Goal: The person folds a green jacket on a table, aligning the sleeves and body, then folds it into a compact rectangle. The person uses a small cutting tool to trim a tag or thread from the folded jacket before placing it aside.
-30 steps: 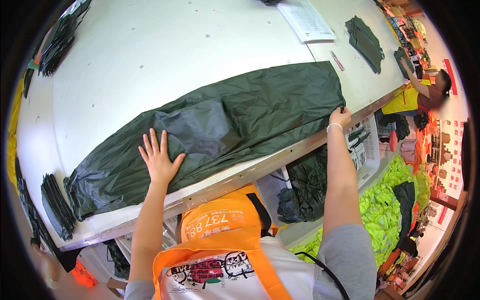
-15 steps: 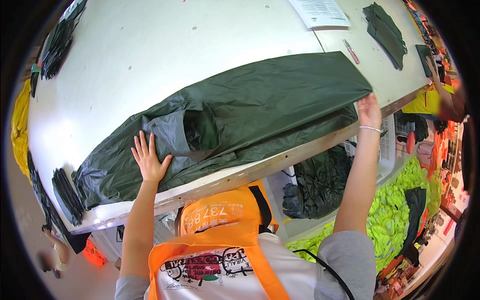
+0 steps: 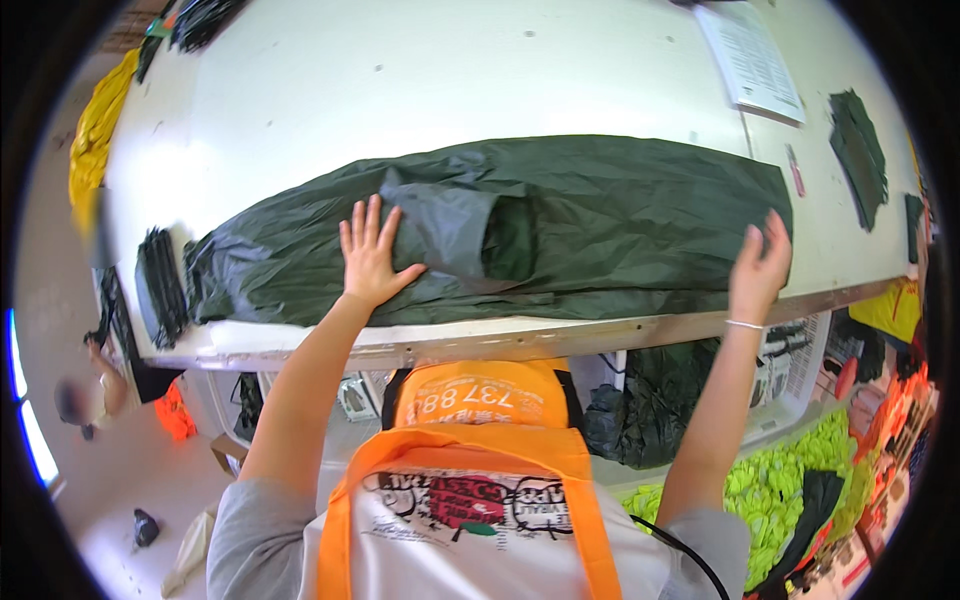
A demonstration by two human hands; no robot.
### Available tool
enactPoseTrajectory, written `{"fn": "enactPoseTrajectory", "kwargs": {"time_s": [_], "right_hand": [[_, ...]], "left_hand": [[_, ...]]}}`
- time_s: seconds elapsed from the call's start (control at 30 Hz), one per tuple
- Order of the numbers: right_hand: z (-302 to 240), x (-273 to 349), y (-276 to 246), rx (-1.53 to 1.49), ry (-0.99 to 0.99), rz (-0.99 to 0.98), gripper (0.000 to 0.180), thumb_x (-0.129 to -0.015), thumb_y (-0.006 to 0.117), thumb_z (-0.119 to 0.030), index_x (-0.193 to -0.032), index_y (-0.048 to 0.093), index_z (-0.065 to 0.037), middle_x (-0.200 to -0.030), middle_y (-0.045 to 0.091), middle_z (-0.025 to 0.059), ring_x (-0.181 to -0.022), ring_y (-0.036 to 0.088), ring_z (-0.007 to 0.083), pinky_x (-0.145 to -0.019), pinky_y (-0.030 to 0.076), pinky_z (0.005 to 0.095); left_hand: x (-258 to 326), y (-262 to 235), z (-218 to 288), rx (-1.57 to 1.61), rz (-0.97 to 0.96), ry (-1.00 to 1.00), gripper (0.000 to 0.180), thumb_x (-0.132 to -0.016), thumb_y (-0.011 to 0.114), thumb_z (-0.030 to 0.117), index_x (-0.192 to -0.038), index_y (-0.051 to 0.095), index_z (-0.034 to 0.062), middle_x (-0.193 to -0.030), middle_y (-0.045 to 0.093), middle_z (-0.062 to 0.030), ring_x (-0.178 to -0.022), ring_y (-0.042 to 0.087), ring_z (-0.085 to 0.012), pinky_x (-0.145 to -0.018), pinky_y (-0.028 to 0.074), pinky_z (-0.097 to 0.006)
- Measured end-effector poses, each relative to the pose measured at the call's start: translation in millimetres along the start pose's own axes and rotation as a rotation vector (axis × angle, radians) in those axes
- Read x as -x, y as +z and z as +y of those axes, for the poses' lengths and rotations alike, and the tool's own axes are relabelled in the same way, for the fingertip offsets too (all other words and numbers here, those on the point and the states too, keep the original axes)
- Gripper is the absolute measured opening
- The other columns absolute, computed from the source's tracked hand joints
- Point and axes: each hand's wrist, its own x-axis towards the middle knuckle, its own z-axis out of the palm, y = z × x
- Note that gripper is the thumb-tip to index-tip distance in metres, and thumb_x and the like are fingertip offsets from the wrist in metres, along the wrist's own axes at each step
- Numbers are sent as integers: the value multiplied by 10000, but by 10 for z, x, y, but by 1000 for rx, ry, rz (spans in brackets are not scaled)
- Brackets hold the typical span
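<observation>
A folded dark green waterproof garment point(image 3: 630, 220) lies lengthwise along the near side of the white table. A grey tube-like part point(image 3: 440, 225) rests on top of it, its dark opening facing right. My left hand point(image 3: 375, 258) presses flat on the garment beside this part, fingers spread. Over the garment's right end, my right hand point(image 3: 760, 268) has its fingers loosely bent and apart, with nothing visible in them.
Past the garment's left end sits a dark bundle point(image 3: 160, 285). Printed sheets point(image 3: 750, 60), a small pink-handled tool point(image 3: 796, 170) and a folded dark piece point(image 3: 858, 160) lie on the right. Below the table edge are dark fabric point(image 3: 670, 400) and a bright yellow-green heap point(image 3: 780, 495).
My right hand has let go of the garment's right corner. The near flap now lies level along the table edge. My left hand stays flat beside the grey part. The view has turned.
</observation>
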Motion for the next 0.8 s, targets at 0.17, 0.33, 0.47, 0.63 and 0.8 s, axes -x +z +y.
{"fn": "enactPoseTrajectory", "kwargs": {"time_s": [0.17, 0.33, 0.47, 0.63, 0.8], "right_hand": [[-2524, 755, 482, -430, -688, -518, 439, -784, 663, -246, -1183, 570, -88, -1304, 509, 96, -1218, 439, 310, -1032, 307, 483], [-2597, 1297, 1182, 112, -564, -631, 588, -818, 617, -356, -1338, 440, -145, -1458, 325, 100, -1338, 280, 329, -1056, 228, 565], [-1956, 1480, 1554, 184, -391, -654, 646, -903, 491, -459, -1457, 269, -210, -1531, 178, 108, -1404, 145, 349, -1083, 139, 588], [-1409, 1530, 1237, -155, -53, -180, 591, -853, 629, -269, -1317, 392, 8, -1395, 336, 268, -1293, 309, 405, -1064, 234, 491], [-467, 1808, 778, -424, 874, 133, 792, -723, 782, -383, -1204, 426, 138, -1278, 484, 222, -1070, 508, 302, -918, 422, 408]], "left_hand": [[52, -5, -66, 19, -7, -14, 936, -688, 656, 602, -1441, 297, 178, -1533, 109, -160, -1414, 48, -370, -1097, 61, -579], [153, 21, -213, 79, 20, 19, 933, -707, 578, 690, -1453, 277, 218, -1532, 122, -156, -1408, 75, -374, -1094, 67, -589], [125, 42, -174, 110, 54, 52, 918, -721, 560, 702, -1450, 284, 218, -1532, 124, -150, -1407, 77, -376, -1098, 65, -582], [187, -38, -150, 209, 72, -40, 842, -763, 534, 676, -1423, 338, 192, -1523, 159, -149, -1401, 103, -377, -1092, 76, -593], [30, 218, 244, 304, 296, -140, 672, -857, 498, 539, -1396, 382, 155, -1501, 224, -149, -1387, 163, -359, -1081, 112, -593]]}}
